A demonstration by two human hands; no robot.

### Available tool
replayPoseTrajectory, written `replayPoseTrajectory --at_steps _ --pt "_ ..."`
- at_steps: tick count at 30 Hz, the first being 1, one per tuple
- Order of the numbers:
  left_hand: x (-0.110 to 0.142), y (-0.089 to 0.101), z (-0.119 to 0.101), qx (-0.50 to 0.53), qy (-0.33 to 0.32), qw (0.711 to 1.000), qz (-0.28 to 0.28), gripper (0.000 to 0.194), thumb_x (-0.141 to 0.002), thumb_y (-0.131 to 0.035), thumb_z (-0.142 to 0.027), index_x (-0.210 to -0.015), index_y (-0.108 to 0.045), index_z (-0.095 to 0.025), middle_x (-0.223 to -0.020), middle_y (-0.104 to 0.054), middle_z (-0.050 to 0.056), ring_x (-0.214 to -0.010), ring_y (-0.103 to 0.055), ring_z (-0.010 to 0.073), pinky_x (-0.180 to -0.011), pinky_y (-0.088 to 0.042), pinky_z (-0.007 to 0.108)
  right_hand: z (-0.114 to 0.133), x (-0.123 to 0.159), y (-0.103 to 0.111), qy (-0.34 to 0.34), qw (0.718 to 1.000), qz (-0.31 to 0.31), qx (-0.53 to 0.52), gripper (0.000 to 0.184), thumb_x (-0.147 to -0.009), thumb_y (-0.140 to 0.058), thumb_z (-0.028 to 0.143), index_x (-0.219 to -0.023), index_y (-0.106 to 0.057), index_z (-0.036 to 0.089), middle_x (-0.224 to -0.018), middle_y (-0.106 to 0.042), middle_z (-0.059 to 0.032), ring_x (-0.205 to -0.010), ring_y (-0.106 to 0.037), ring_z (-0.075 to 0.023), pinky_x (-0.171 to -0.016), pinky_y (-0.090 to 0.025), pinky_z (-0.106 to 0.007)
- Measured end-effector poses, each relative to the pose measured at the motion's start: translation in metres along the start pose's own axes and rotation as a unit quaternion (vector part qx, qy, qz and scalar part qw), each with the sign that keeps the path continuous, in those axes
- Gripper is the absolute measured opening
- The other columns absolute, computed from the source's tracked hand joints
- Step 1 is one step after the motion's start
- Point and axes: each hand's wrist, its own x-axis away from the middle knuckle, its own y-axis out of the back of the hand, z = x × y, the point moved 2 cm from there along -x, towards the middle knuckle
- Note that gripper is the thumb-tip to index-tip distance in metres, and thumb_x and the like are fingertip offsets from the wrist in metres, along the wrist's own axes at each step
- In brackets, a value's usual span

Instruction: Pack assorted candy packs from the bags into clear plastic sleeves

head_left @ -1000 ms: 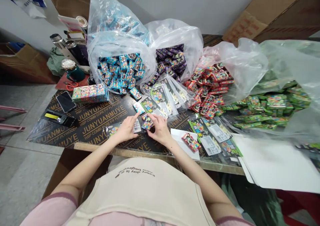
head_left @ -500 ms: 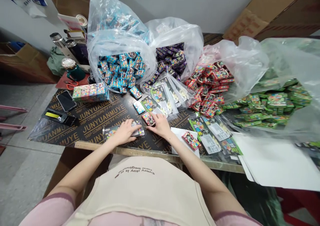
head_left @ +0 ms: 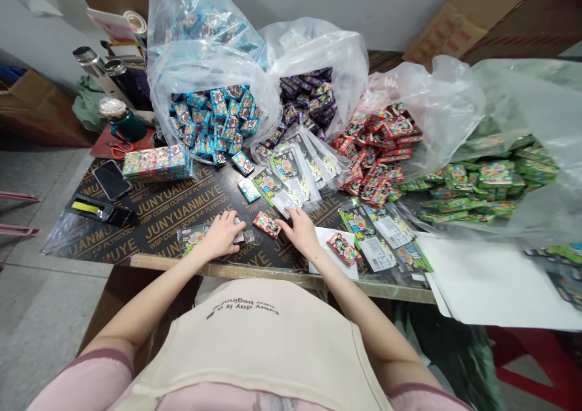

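Observation:
My left hand (head_left: 222, 236) lies with fingers spread over a printed plastic pouch (head_left: 191, 235) near the table's front edge, pressing on its right part. Just right of it, a small red candy-like box (head_left: 267, 223) rests flat on the table. My right hand (head_left: 300, 231) is at that box's right side, thumb and fingers apart; whether the thumb still touches it I cannot tell. Behind the red box are a light blue box (head_left: 248, 190) and a darker blue box (head_left: 242, 163). Printed pouches (head_left: 286, 171) lie fanned out beyond my right hand.
Clear bags spill blue boxes (head_left: 218, 120), purple boxes (head_left: 318, 96), red boxes (head_left: 377, 156) and green boxes (head_left: 491, 177) along the back. Another red box (head_left: 344, 249) sits on white paper, beside more pouches (head_left: 386, 235). At left are a phone (head_left: 111, 179), a tape dispenser (head_left: 97, 209) and a green cup (head_left: 128, 126).
My right hand has drawn back slightly to the right from the red box, uncovering more of it. My left hand stays on the pouch. The whole view has shifted a little.

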Motion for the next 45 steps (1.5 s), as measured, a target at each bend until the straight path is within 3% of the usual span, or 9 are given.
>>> replayPoseTrajectory --at_steps 4,11,14,18,25,36,38,41,45 --pt "0.001 0.000 0.003 0.003 0.030 0.999 -0.014 0.048 -0.063 -0.074 -0.027 -0.107 -0.056 -0.022 -0.130 -0.041 0.016 -0.116 -0.039 0.0367 -0.093 -0.039 0.053 0.017 0.014 -0.009 0.076 0.989 -0.006 0.130 0.061 -0.078 -0.065 0.051 -0.126 -0.056 0.015 -0.100 -0.060 -0.0156 -0.096 -0.055 -0.0322 -0.081 -0.045 -0.043" --pt "0.002 0.003 0.021 0.025 0.054 0.997 -0.046 0.083 -0.066 -0.067 -0.022 -0.142 -0.033 -0.021 -0.125 -0.044 0.014 -0.112 -0.046 0.0307 -0.096 -0.042 0.045 0.014 0.006 -0.025 0.254 0.948 0.173 0.086 0.067 -0.068 -0.047 -0.003 -0.126 -0.059 0.028 -0.139 -0.049 -0.0091 -0.133 -0.035 -0.0293 -0.102 -0.026 -0.050" --pt "0.006 0.000 0.031 0.060 0.053 0.995 -0.066 0.093 -0.067 -0.066 -0.020 -0.148 -0.021 -0.021 -0.122 -0.044 0.012 -0.111 -0.047 0.0279 -0.099 -0.041 0.042 0.010 0.007 -0.015 0.240 0.957 0.149 0.067 0.071 -0.070 -0.053 0.007 -0.138 -0.047 0.028 -0.153 -0.030 -0.0109 -0.140 -0.025 -0.0315 -0.104 -0.024 -0.051" --pt "0.008 -0.003 0.032 0.116 0.058 0.987 -0.091 0.105 -0.067 -0.069 -0.021 -0.151 -0.007 -0.024 -0.118 -0.045 0.009 -0.112 -0.048 0.0265 -0.101 -0.041 0.040 0.010 0.022 -0.015 0.169 0.980 0.071 0.070 0.087 -0.068 -0.069 0.043 -0.145 -0.035 0.020 -0.136 -0.044 -0.0185 -0.127 -0.040 -0.0348 -0.100 -0.029 -0.050" --pt "-0.001 0.000 0.007 0.135 0.002 0.988 -0.082 0.113 -0.065 -0.070 -0.017 -0.151 0.001 -0.025 -0.124 -0.047 0.011 -0.115 -0.048 0.0288 -0.100 -0.043 0.042 0.028 0.029 -0.015 0.170 0.985 -0.015 0.036 0.077 -0.074 -0.063 0.033 -0.144 -0.036 0.018 -0.129 -0.051 -0.0161 -0.121 -0.046 -0.0302 -0.100 -0.034 -0.044" --pt "-0.023 -0.016 -0.034 0.208 -0.120 0.969 -0.065 0.109 -0.067 -0.071 -0.021 -0.150 0.000 -0.024 -0.138 -0.041 0.014 -0.125 -0.046 0.0300 -0.105 -0.040 0.046 0.020 0.030 0.013 0.285 0.928 0.181 -0.161 0.089 -0.076 -0.071 0.027 -0.149 -0.022 0.020 -0.149 -0.039 -0.0116 -0.136 -0.039 -0.0210 -0.112 -0.029 -0.034" --pt "-0.029 -0.012 -0.041 0.168 -0.121 0.976 -0.060 0.103 -0.071 -0.071 -0.025 -0.151 -0.006 -0.025 -0.132 -0.044 0.014 -0.120 -0.048 0.0307 -0.101 -0.043 0.047 0.001 0.024 0.023 0.246 0.948 0.138 -0.150 0.085 -0.076 -0.072 0.037 -0.147 -0.028 0.023 -0.149 -0.039 -0.0112 -0.139 -0.033 -0.0237 -0.114 -0.024 -0.039" --pt "-0.035 -0.009 -0.048 0.059 -0.117 0.991 -0.025 0.078 -0.078 -0.066 -0.029 -0.146 -0.028 -0.031 -0.123 -0.045 0.014 -0.112 -0.050 0.0320 -0.091 -0.047 0.046 -0.051 0.004 0.059 0.083 0.993 -0.050 -0.062 0.073 -0.079 -0.068 0.042 -0.142 -0.038 0.022 -0.151 -0.034 -0.0145 -0.141 -0.028 -0.0288 -0.114 -0.022 -0.047" --pt "-0.038 -0.011 -0.052 -0.031 -0.125 0.991 0.019 0.052 -0.081 -0.064 -0.029 -0.131 -0.051 -0.032 -0.120 -0.044 0.015 -0.110 -0.048 0.0323 -0.085 -0.049 0.044 -0.152 -0.015 0.142 -0.243 0.912 -0.305 0.125 0.060 -0.083 -0.058 0.032 -0.138 -0.040 0.019 -0.155 -0.020 -0.0199 -0.142 -0.020 -0.0351 -0.108 -0.022 -0.057"
